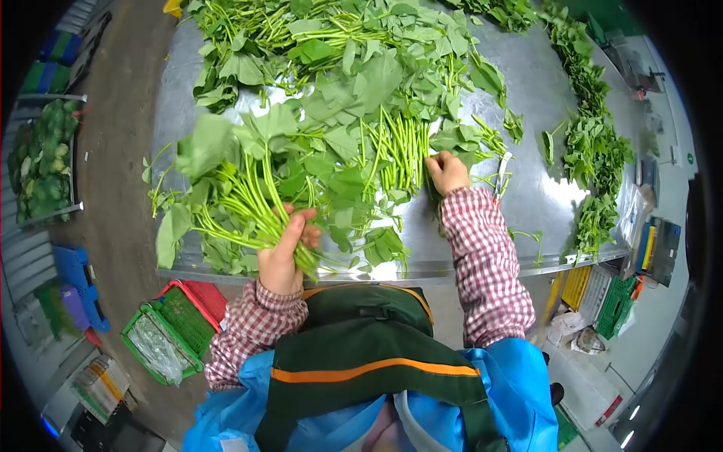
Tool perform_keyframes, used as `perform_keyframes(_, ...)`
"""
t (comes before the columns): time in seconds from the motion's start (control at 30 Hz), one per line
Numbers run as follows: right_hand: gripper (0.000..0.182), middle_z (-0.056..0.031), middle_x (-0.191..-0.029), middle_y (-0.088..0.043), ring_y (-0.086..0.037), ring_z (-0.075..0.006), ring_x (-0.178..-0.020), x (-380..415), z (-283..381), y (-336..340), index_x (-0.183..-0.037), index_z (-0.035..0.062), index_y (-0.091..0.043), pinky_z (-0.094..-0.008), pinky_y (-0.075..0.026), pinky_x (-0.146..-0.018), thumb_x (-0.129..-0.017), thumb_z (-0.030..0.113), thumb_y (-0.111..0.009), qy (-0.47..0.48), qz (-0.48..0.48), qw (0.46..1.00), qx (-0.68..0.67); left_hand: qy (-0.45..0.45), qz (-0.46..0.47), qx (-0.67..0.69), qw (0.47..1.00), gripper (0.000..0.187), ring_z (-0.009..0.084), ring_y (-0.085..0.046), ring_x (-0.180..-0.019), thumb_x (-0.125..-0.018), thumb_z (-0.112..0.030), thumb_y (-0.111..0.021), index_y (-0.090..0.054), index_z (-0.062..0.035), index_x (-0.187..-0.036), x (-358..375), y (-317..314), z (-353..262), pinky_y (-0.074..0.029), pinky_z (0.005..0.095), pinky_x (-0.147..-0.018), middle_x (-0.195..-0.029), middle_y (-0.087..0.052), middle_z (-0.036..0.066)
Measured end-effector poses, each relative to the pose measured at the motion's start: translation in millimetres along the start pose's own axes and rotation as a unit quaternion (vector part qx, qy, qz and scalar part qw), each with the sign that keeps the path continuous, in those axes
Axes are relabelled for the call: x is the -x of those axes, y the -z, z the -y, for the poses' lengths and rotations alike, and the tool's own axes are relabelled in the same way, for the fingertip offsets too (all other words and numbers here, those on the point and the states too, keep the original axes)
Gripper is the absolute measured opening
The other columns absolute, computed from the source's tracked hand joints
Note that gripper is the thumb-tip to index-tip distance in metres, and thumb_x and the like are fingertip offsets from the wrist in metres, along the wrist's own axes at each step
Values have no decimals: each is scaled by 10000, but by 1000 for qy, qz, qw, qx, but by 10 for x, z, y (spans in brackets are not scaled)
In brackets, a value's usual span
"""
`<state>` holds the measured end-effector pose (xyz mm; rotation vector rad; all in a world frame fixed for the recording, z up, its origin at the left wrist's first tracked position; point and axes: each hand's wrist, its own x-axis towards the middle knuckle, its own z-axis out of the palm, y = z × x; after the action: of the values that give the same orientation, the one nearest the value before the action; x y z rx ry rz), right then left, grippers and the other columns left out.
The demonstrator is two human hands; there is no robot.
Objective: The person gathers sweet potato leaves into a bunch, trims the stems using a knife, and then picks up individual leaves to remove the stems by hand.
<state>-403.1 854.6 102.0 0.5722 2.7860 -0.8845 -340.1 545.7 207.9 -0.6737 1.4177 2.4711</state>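
Observation:
My left hand (286, 252) is wrapped round the stem ends of a bunch of leafy greens (245, 192), held tilted above the near left of the metal table. Its leaves fan out up and to the left, a little blurred. At the right end of a row of cut stems (403, 151), my right hand (449, 173) has its fingers curled together on a leafy green (434, 194); the fingertips are partly hidden. Just right of that hand lies a small knife (502, 173) with a pale blade and a reddish handle.
A large heap of greens (339, 45) covers the far side of the metal table (527, 98). More greens (591, 151) run along its right edge. Green and red crates (181, 324) stand on the floor at left, yellow and green crates (602, 297) at right.

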Motion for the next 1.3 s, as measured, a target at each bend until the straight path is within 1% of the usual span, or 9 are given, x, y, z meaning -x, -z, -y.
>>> perform_keyframes(0.13,160,10,-693,-520,-399,-47,-507,563,524,345,-901,20,-543,-194,-353,-459,-855,172,-563,-103,0,795,-598,-23,-23,-2,999,254,189,-591,-755,-857,-63,-520,-407,-20,-1079,106,162,91,-478,308,-645,-975,-574,179)
perform_keyframes(0.3,130,-125,-803,-606,-592,-217,-747,1250,1102,15,-875,9,-582,-305,-464,-661,-810,121,-590,219,121,941,-226,29,41,2,999,254,240,-585,-901,-851,-89,-539,-432,-10,-1067,12,-179,208,-494,355,-757,-1001,-569,167)
perform_keyframes(0.43,228,-138,-776,-605,-577,-202,-716,754,845,-21,-879,-32,-583,-289,-451,-655,-803,181,-614,-56,17,955,-292,103,-9,22,994,250,216,-585,-847,-847,-149,-569,-484,-22,-1045,-141,16,292,-499,350,-725,-969,-578,120)
perform_keyframes(0.5,331,-138,-769,-602,-566,-193,-710,303,534,40,-857,-37,-577,-282,-443,-650,-786,282,-630,-29,-81,994,-68,125,-28,30,991,281,188,-583,-807,-849,-161,-568,-484,-23,-1079,-124,98,181,-498,330,-707,-965,-581,98)
perform_keyframes(0.57,357,-122,-733,-608,-583,-214,-684,98,238,-201,-828,-31,-557,-303,-456,-649,-773,312,-637,-38,72,996,49,160,-2,26,987,339,153,-565,-820,-847,-155,-568,-469,-47,-1152,-163,138,150,-490,312,-697,-996,-572,71)
perform_keyframes(0.7,261,-61,-717,-609,-525,-96,-594,393,592,330,-925,1,-579,-248,-418,-523,-798,226,-618,-129,152,869,-452,149,45,70,985,358,155,-554,-860,-846,-121,-561,-456,-70,-1185,-126,130,85,-491,319,-721,-1011,-564,64)
perform_keyframes(1.03,166,-52,-778,-580,-478,-75,-514,838,638,359,-948,-2,-548,-204,-360,-420,-846,128,-569,17,-227,886,-403,15,-11,7,1000,297,176,-560,-817,-826,-51,-566,-470,-23,-1106,-86,46,282,-470,305,-675,-902,-548,60)
perform_keyframes(1.17,226,-28,-695,-553,-455,-56,-478,1404,1160,-22,-934,16,-540,-205,-375,-437,-746,53,-660,197,-65,962,-179,33,32,-14,999,250,141,-528,-731,-816,-44,-585,-494,-4,-1045,-9,-234,250,-432,267,-645,-878,-552,52)
perform_keyframes(1.3,221,1,-657,-558,-449,-33,-494,1542,1234,-261,-919,12,-545,-190,-370,-447,-756,96,-669,37,112,909,-400,76,1,31,997,143,94,-527,-696,-797,-46,-611,-541,-20,-919,-70,-189,311,-423,234,-599,-822,-563,21)
